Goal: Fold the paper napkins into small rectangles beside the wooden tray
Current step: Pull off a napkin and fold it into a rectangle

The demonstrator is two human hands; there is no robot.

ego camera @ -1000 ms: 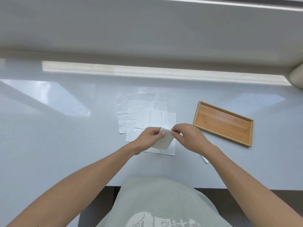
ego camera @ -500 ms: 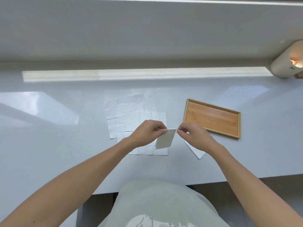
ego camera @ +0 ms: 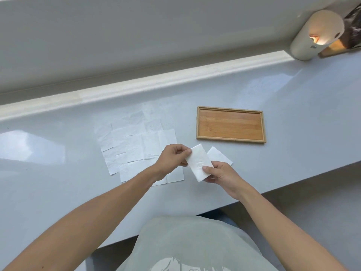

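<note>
On the left of the pale counter [ego camera: 58, 192] lies an untidy spread of unfolded napkins [ego camera: 134, 145], thin white sheets overlapping one another, creased into squares and still waiting for me. Just right of them, my left hand [ego camera: 172, 159] pinches the upper left corner of a folded napkin [ego camera: 199, 165] between thumb and curled fingers. A moment ago I held this napkin edge-on between both hands; now I have turned it flat toward me, a small, crisp white rectangle tilted on a diagonal, which I judge means its folding is finished. My right hand [ego camera: 220, 176] pinches its lower right edge, thumb on top. Behind it a finished rectangle [ego camera: 220, 156] rests on the counter, just in front of the wooden tray [ego camera: 230, 110], which holds nothing.
</note>
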